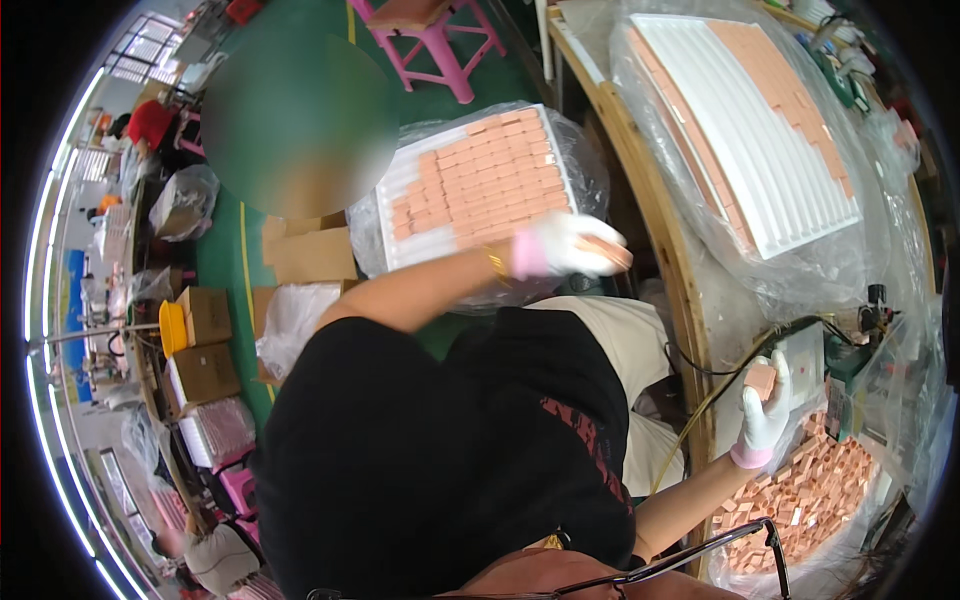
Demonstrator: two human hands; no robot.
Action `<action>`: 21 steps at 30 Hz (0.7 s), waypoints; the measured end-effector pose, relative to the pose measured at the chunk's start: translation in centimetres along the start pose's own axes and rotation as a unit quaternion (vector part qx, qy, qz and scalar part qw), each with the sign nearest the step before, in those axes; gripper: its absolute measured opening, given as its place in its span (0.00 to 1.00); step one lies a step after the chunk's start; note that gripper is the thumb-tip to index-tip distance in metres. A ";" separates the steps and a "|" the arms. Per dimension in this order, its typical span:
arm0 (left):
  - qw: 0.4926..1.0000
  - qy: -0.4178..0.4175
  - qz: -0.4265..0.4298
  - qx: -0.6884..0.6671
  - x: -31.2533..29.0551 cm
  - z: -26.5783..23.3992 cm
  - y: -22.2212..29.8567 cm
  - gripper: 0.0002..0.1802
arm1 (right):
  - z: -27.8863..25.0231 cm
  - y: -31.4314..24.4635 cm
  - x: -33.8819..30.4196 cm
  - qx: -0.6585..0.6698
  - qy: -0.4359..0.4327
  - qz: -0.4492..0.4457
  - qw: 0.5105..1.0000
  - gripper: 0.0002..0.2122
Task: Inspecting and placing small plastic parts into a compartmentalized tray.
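**Blocks in both gloved hands**

The left hand (575,247), in a white glove with a pink cuff, is closed around a salmon block (608,252); motion blur hides whether it holds more than one. It hangs between the near tray (418,246) and the bench (684,290). The right hand (764,418), gloved alike, is partly curled, thumb and fingers around a second block (760,379).

Just beside the right hand are a loose block pile (800,495) and a green machine (850,372). Farther along the bench, the far tray (740,130), white and ridged, is partly filled with blocks. Rows of blocks cover most of the near tray. Beyond it, a pink stool (435,42) stands on the green floor (522,85).
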State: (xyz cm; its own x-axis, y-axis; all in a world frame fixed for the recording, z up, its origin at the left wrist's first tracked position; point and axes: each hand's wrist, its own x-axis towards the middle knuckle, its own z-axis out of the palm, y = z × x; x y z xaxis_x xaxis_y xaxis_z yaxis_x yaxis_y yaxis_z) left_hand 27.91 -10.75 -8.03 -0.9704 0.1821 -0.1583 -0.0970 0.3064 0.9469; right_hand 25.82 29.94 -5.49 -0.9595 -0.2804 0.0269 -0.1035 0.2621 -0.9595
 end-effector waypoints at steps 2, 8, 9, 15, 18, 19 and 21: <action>0.991 0.074 -0.069 0.084 -4.1 -6.5 -4.7 0.20 | 1.1 -0.4 0.3 0.012 -0.012 0.012 1.000 0.35; 0.892 0.174 -0.189 0.371 -12.9 -13.1 -15.8 0.15 | 2.3 -0.1 -0.6 0.060 0.000 0.057 0.997 0.33; 0.880 0.164 -0.223 0.385 -13.2 -12.8 -16.1 0.13 | 2.4 -0.1 -0.8 0.065 0.012 0.063 0.996 0.33; 0.832 0.229 -0.140 0.485 -14.2 -9.1 -22.4 0.12 | 1.3 -0.5 -1.4 -0.160 0.018 -0.006 0.987 0.32; 0.767 0.257 -0.165 0.565 -14.4 -5.8 -17.3 0.22 | 1.2 -0.1 -2.2 -0.043 0.038 0.064 0.996 0.31; 0.752 0.237 -0.173 0.590 -14.6 -5.3 -16.6 0.27 | 1.1 0.2 -2.3 -0.044 0.038 0.065 0.996 0.31; 0.737 0.215 -0.182 0.615 -15.0 -4.9 -16.4 0.33 | 0.7 0.6 -2.5 -0.039 0.025 0.060 0.997 0.29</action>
State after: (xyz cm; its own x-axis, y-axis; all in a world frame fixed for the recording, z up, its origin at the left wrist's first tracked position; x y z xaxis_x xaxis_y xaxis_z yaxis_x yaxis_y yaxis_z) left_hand 42.97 -23.09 -19.86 -0.9356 -0.3527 0.0142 -0.3508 0.9248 -0.1473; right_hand 28.32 30.13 -6.33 -0.9779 -0.1968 -0.0709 -0.0054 0.3629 -0.9318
